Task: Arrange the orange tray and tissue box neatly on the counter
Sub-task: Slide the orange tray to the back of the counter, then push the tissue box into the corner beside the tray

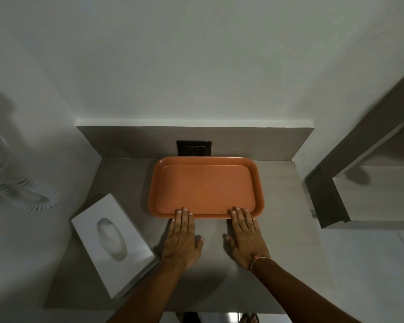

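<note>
The left hand [182, 238] lies flat and open, palm down on the counter [287, 206] at lower centre of the frame, its fingers straight and close together with the fingertips [184, 212] resting on the near rim of the orange tray [205, 187]. The right hand [245, 236] mirrors it just to the right, also spread flat, its fingertips on the same rim near the tray's lower right corner; neither hand grips anything. A thin string bracelet [259, 261] circles the right wrist.

The tray sits empty at the centre of the frame, its far edge close against the backsplash and just below a dark wall socket [194, 148]. To the lower left, well apart from the tray, the white tissue box [112, 243] lies turned at an angle, 1 corner near the left forearm. At the far left edge hangs a blurred white coiled cord [33, 197], perhaps from a wall-mounted appliance.
</note>
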The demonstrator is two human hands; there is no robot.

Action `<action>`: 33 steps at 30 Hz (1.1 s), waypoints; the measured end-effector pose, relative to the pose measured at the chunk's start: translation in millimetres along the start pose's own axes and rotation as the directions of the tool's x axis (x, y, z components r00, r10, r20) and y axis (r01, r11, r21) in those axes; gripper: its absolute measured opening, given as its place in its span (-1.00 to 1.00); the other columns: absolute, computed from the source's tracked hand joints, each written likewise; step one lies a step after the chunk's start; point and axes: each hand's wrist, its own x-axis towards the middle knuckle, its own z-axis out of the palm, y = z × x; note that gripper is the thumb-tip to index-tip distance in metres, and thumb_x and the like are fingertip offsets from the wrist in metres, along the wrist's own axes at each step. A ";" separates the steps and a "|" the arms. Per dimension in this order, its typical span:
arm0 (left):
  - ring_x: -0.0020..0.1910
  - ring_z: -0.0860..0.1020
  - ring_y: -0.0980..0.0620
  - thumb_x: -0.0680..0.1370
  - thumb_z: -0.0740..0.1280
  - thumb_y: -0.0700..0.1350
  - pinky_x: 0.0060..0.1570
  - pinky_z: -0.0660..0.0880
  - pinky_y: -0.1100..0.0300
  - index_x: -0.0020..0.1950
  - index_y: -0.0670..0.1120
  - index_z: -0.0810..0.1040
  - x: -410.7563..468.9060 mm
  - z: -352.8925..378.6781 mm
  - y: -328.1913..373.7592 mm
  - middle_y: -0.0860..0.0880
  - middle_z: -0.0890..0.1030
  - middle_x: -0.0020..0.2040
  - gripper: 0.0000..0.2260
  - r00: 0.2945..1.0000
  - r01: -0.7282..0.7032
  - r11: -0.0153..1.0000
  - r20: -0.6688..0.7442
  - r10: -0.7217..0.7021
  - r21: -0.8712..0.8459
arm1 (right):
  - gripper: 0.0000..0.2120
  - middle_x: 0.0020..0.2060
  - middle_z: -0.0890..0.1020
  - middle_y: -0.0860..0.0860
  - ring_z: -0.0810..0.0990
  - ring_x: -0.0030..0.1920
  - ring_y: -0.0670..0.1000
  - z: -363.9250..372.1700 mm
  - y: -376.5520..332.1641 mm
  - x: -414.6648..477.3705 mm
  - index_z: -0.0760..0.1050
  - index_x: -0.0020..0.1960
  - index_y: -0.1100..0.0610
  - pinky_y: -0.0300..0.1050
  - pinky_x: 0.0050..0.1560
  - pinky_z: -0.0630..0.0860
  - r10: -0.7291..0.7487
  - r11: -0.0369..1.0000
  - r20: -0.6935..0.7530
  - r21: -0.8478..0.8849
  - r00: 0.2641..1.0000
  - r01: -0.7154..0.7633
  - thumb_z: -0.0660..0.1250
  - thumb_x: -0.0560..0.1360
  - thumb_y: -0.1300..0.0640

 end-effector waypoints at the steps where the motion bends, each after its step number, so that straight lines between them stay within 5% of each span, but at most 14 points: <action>1: 0.57 -0.26 -0.10 0.57 -0.02 0.18 0.56 -0.20 -0.05 0.53 -0.17 -0.27 -0.1 -0.7 -0.2 -0.16 -0.23 0.60 -0.29 1.000 -0.002 1.000 0.002 0.002 0.002 | -0.31 0.56 -0.26 0.01 -0.41 0.50 0.05 -1.1 -0.1 -0.2 -0.38 0.53 0.09 -0.01 0.48 -0.36 0.000 1.000 0.005 0.001 1.000 0.000 -0.09 0.61 -0.18; 7: 0.56 -0.30 -0.06 0.57 -0.01 0.21 0.55 -0.24 -0.03 0.54 -0.09 -0.29 -25.1 -16.3 -10.5 -0.09 -0.26 0.59 -0.29 0.982 -0.024 0.999 -0.189 0.015 -0.044 | -0.32 0.53 -0.32 -0.05 -0.49 0.47 0.00 -13.6 -14.5 -5.5 -0.46 0.52 -0.02 -0.01 0.47 -0.39 -0.125 0.989 -0.084 0.074 0.989 0.131 -0.06 0.63 -0.14; 12: 0.59 -0.07 -0.12 0.56 0.13 0.13 0.54 -0.08 -0.01 0.57 -0.16 -0.03 -88.4 -19.7 -54.2 -0.18 0.00 0.60 -0.31 0.898 0.184 0.944 -0.345 -0.274 -0.273 | -0.31 0.49 -0.33 -0.22 -0.42 0.49 -0.16 -21.0 -73.1 -2.8 -0.46 0.49 -0.18 -0.23 0.46 -0.33 -0.376 0.884 -0.141 0.243 0.916 0.400 0.02 0.64 -0.09; 15: 0.59 -0.11 -0.15 0.55 0.06 0.16 0.55 -0.06 -0.07 0.56 -0.17 -0.12 -120.2 -13.4 -89.8 -0.20 -0.09 0.60 -0.29 0.835 0.355 0.860 -0.288 -0.468 -0.367 | -0.34 0.49 -0.30 -0.24 -0.26 0.52 -0.20 -16.6 -120.6 0.1 -0.29 0.56 -0.06 -0.41 0.43 -0.25 -0.462 0.808 -0.108 0.359 0.880 0.468 0.08 0.65 -0.04; 19: 0.57 0.00 -0.25 0.58 0.08 0.13 0.53 0.06 -0.17 0.55 -0.21 -0.12 -133.7 -11.5 -126.0 -0.29 -0.03 0.59 -0.30 0.767 0.455 0.763 -0.234 -0.597 -0.459 | -0.37 0.59 -0.15 -0.08 -0.11 0.57 -0.11 -8.9 -181.1 8.1 -0.16 0.60 0.02 -0.21 0.53 -0.04 -0.515 0.769 -0.006 0.439 0.857 0.465 0.08 0.66 -0.06; 25: 0.55 0.06 -0.25 0.61 0.11 0.09 0.53 0.10 -0.11 0.55 -0.21 -0.11 -121.7 -10.6 -158.4 -0.29 0.02 0.58 -0.34 0.787 0.467 0.755 -0.173 -0.592 -0.461 | -0.38 0.60 -0.22 -0.02 -0.19 0.59 -0.02 6.4 -231.4 38.3 -0.21 0.59 0.05 -0.02 0.58 0.03 -0.567 0.792 0.083 0.330 0.820 0.514 0.03 0.67 -0.06; 30: 0.57 0.08 -0.15 0.56 0.00 0.18 0.53 0.13 -0.10 0.57 -0.09 -0.12 -120.1 -2.6 -166.7 -0.16 0.03 0.61 -0.33 0.817 0.374 0.722 -0.163 -0.554 -0.582 | -0.39 0.61 -0.13 -0.02 0.36 0.45 0.16 20.6 -238.1 43.1 -0.17 0.59 -0.03 0.08 0.33 0.44 -0.513 0.839 0.125 0.281 0.849 0.465 0.03 0.65 -0.07; 33: 0.57 0.09 -0.10 0.56 -0.02 0.17 0.54 0.12 -0.06 0.57 -0.08 -0.09 -120.0 -2.0 -167.1 -0.14 0.05 0.61 -0.35 0.812 0.341 0.718 -0.195 -0.551 -0.606 | -0.43 0.60 0.03 0.05 0.48 0.32 0.23 27.4 -239.5 41.7 -0.08 0.60 -0.03 0.07 0.22 0.49 -0.501 0.841 0.070 0.275 0.863 0.466 0.02 0.65 -0.06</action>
